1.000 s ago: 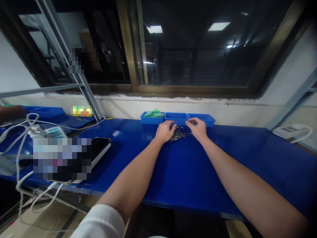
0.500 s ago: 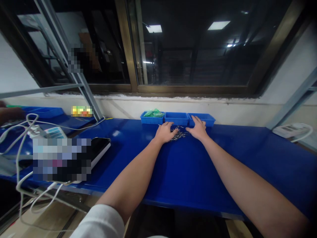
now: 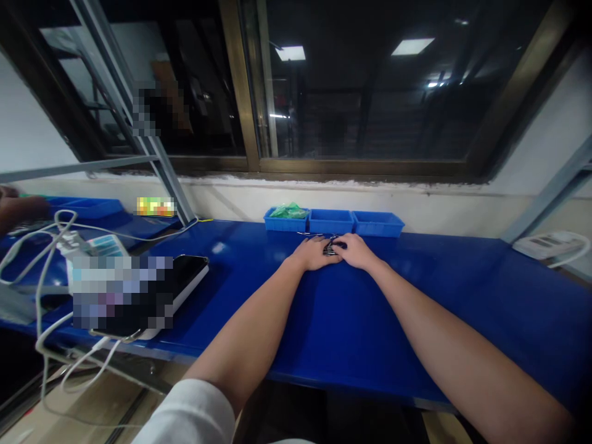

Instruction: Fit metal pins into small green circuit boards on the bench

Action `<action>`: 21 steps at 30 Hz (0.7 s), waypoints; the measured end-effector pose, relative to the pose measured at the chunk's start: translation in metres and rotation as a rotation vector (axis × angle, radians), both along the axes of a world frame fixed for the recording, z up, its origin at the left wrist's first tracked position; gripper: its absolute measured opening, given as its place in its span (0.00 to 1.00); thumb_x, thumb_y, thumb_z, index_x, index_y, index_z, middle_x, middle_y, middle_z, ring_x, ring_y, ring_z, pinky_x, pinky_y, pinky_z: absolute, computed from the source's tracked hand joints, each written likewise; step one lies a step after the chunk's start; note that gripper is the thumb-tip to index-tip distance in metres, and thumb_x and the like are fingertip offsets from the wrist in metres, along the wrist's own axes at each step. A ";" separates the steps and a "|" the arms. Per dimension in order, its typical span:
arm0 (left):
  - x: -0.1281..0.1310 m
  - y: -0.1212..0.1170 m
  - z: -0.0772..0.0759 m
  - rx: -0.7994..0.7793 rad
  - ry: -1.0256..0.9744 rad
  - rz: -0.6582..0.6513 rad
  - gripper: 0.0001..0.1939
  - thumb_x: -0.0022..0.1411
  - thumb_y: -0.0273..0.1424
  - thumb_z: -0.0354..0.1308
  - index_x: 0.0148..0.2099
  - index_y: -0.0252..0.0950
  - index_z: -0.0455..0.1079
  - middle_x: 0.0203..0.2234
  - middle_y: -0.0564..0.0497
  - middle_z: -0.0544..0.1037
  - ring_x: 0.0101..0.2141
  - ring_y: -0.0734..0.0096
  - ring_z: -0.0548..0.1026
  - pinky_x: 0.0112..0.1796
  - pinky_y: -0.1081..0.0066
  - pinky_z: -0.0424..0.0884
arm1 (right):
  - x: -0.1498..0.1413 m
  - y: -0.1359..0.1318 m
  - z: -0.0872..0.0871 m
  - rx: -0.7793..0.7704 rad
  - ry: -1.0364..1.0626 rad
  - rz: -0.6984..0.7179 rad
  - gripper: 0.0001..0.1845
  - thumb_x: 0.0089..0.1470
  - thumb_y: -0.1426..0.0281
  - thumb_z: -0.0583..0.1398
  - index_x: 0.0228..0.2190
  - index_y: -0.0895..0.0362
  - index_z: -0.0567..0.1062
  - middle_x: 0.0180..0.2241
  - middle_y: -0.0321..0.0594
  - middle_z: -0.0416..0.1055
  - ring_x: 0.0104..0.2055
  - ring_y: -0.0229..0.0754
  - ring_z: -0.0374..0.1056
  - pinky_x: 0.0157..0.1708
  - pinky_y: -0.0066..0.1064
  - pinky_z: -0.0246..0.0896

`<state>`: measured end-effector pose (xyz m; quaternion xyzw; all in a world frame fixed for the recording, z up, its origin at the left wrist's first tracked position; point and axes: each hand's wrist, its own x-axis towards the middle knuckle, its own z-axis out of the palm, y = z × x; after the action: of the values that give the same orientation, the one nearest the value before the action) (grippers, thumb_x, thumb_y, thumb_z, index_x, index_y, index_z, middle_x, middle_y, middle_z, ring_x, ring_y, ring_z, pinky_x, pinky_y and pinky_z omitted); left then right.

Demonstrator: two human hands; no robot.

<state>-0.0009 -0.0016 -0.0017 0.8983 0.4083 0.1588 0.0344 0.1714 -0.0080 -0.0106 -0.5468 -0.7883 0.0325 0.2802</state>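
A small pile of thin, shiny metal pins (image 3: 330, 248) lies on the blue tabletop; they are too small to tell whether they are screws or nails. My left hand (image 3: 313, 253) rests at the pile's left side, fingers stretched out, the thumb pointing right along its near edge. Curved round the right side is my right hand (image 3: 357, 251), its thumb and fingers apart and its fingertips at the pins. The two hands meet or nearly meet, hiding much of the pile. A few loose pins (image 3: 305, 234) lie just beyond my left fingers.
Three blue bins stand along the wall: the left bin (image 3: 272, 225) holds a green plastic bag (image 3: 289, 211), beside the middle bin (image 3: 331, 221) and right bin (image 3: 378, 224). At left are a phone-like device (image 3: 189, 271) and white cables (image 3: 41, 333). Another person's hand (image 3: 18, 209) shows far left.
My hands have come together around the pins, my right hand moving left and my left hand flattening beside them. Before, both were spread apart with the pile visible between them.
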 end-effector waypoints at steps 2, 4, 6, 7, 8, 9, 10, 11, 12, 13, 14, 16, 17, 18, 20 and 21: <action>0.000 0.000 0.001 0.002 -0.035 -0.045 0.32 0.54 0.55 0.48 0.52 0.38 0.64 0.49 0.46 0.71 0.50 0.58 0.67 0.49 0.64 0.62 | 0.001 -0.001 0.002 0.005 0.034 0.026 0.13 0.51 0.67 0.56 0.36 0.57 0.77 0.34 0.43 0.71 0.37 0.41 0.65 0.43 0.33 0.57; -0.001 0.001 0.001 0.000 -0.064 -0.069 0.30 0.55 0.54 0.48 0.49 0.37 0.66 0.45 0.46 0.73 0.46 0.59 0.70 0.45 0.66 0.65 | 0.002 -0.002 0.003 0.003 0.086 0.053 0.11 0.50 0.68 0.57 0.34 0.57 0.77 0.32 0.42 0.72 0.35 0.40 0.66 0.40 0.31 0.59; -0.001 0.002 0.000 0.002 -0.081 -0.086 0.29 0.56 0.54 0.48 0.48 0.37 0.67 0.43 0.46 0.73 0.44 0.61 0.71 0.43 0.67 0.66 | 0.002 -0.004 0.003 0.003 0.147 0.082 0.11 0.49 0.69 0.57 0.34 0.57 0.77 0.33 0.41 0.73 0.34 0.39 0.67 0.38 0.30 0.60; -0.001 0.003 -0.001 0.006 -0.084 -0.090 0.29 0.56 0.54 0.48 0.47 0.37 0.67 0.43 0.46 0.74 0.43 0.61 0.71 0.42 0.67 0.66 | 0.002 -0.005 0.004 0.013 0.170 0.091 0.11 0.48 0.69 0.58 0.34 0.57 0.77 0.33 0.41 0.73 0.34 0.39 0.67 0.38 0.30 0.60; -0.001 0.004 -0.001 0.011 -0.086 -0.091 0.29 0.56 0.54 0.48 0.48 0.37 0.67 0.43 0.46 0.74 0.43 0.61 0.71 0.43 0.67 0.66 | 0.002 -0.005 0.004 0.033 0.183 0.089 0.11 0.48 0.69 0.58 0.34 0.57 0.77 0.34 0.40 0.73 0.34 0.39 0.67 0.39 0.31 0.60; -0.001 0.004 -0.001 0.016 -0.088 -0.091 0.29 0.56 0.54 0.48 0.48 0.37 0.67 0.43 0.46 0.74 0.43 0.61 0.71 0.43 0.67 0.66 | 0.002 -0.006 0.005 0.064 0.184 0.072 0.11 0.47 0.69 0.58 0.34 0.57 0.77 0.34 0.40 0.73 0.36 0.40 0.67 0.40 0.32 0.60; -0.001 0.005 -0.002 0.020 -0.089 -0.091 0.29 0.56 0.53 0.48 0.49 0.37 0.66 0.43 0.46 0.74 0.44 0.61 0.71 0.43 0.67 0.66 | 0.002 -0.006 0.006 0.102 0.176 0.035 0.11 0.47 0.69 0.58 0.35 0.57 0.76 0.35 0.40 0.73 0.37 0.41 0.66 0.42 0.33 0.59; -0.001 0.005 -0.002 0.024 -0.091 -0.091 0.29 0.57 0.53 0.48 0.50 0.37 0.66 0.44 0.46 0.73 0.44 0.61 0.71 0.43 0.67 0.66 | 0.002 -0.007 0.007 0.141 0.157 -0.020 0.12 0.47 0.69 0.58 0.35 0.57 0.76 0.36 0.41 0.73 0.40 0.43 0.65 0.44 0.34 0.58; -0.001 0.004 -0.002 0.026 -0.092 -0.090 0.29 0.57 0.53 0.47 0.50 0.37 0.66 0.44 0.46 0.73 0.44 0.61 0.71 0.44 0.67 0.66 | 0.002 -0.007 0.008 0.170 0.131 -0.087 0.13 0.48 0.68 0.57 0.36 0.57 0.76 0.37 0.42 0.72 0.42 0.44 0.64 0.46 0.35 0.56; -0.001 0.004 -0.002 0.026 -0.093 -0.088 0.29 0.57 0.53 0.47 0.50 0.37 0.66 0.44 0.46 0.74 0.44 0.61 0.71 0.44 0.67 0.66 | 0.002 -0.007 0.008 0.181 0.100 -0.160 0.14 0.48 0.68 0.57 0.37 0.58 0.75 0.38 0.44 0.72 0.44 0.46 0.62 0.47 0.36 0.55; 0.000 0.004 -0.002 0.023 -0.093 -0.084 0.29 0.56 0.53 0.47 0.50 0.37 0.66 0.44 0.46 0.74 0.44 0.61 0.71 0.44 0.67 0.66 | 0.002 -0.007 0.008 0.171 0.065 -0.227 0.15 0.48 0.67 0.57 0.39 0.59 0.75 0.39 0.47 0.71 0.45 0.48 0.61 0.47 0.37 0.55; 0.000 0.004 -0.002 0.013 -0.096 -0.071 0.29 0.56 0.54 0.48 0.49 0.37 0.67 0.44 0.46 0.74 0.44 0.61 0.71 0.44 0.67 0.66 | 0.003 -0.006 0.007 0.102 -0.010 -0.314 0.17 0.49 0.65 0.56 0.39 0.61 0.75 0.39 0.51 0.70 0.45 0.50 0.61 0.46 0.39 0.54; 0.000 0.004 -0.002 0.009 -0.097 -0.065 0.29 0.56 0.54 0.48 0.49 0.37 0.67 0.44 0.46 0.74 0.44 0.61 0.71 0.44 0.67 0.66 | 0.004 -0.005 0.006 0.058 -0.040 -0.324 0.17 0.49 0.64 0.56 0.38 0.61 0.75 0.39 0.52 0.69 0.45 0.51 0.61 0.46 0.39 0.54; 0.000 0.004 -0.002 0.007 -0.100 -0.062 0.29 0.56 0.54 0.48 0.49 0.37 0.67 0.44 0.46 0.74 0.44 0.60 0.71 0.44 0.67 0.66 | 0.004 -0.004 0.004 0.020 -0.060 -0.315 0.17 0.50 0.64 0.55 0.38 0.61 0.75 0.38 0.52 0.69 0.44 0.51 0.61 0.45 0.39 0.55; 0.000 0.004 -0.002 0.007 -0.099 -0.056 0.29 0.55 0.54 0.48 0.49 0.37 0.67 0.44 0.46 0.74 0.44 0.60 0.71 0.43 0.67 0.66 | 0.004 -0.002 0.002 -0.022 -0.074 -0.264 0.16 0.51 0.66 0.54 0.36 0.60 0.76 0.37 0.51 0.70 0.43 0.49 0.63 0.45 0.36 0.55; 0.000 0.004 -0.002 0.006 -0.096 -0.053 0.29 0.55 0.54 0.48 0.49 0.37 0.67 0.44 0.47 0.74 0.44 0.60 0.72 0.43 0.67 0.66 | 0.004 -0.001 0.001 -0.029 -0.074 -0.233 0.15 0.52 0.67 0.53 0.35 0.60 0.76 0.36 0.49 0.70 0.42 0.47 0.63 0.44 0.35 0.55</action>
<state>-0.0009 0.0026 -0.0042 0.9002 0.3818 0.2020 0.0554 0.1754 -0.0093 -0.0093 -0.6396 -0.7286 -0.0092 0.2447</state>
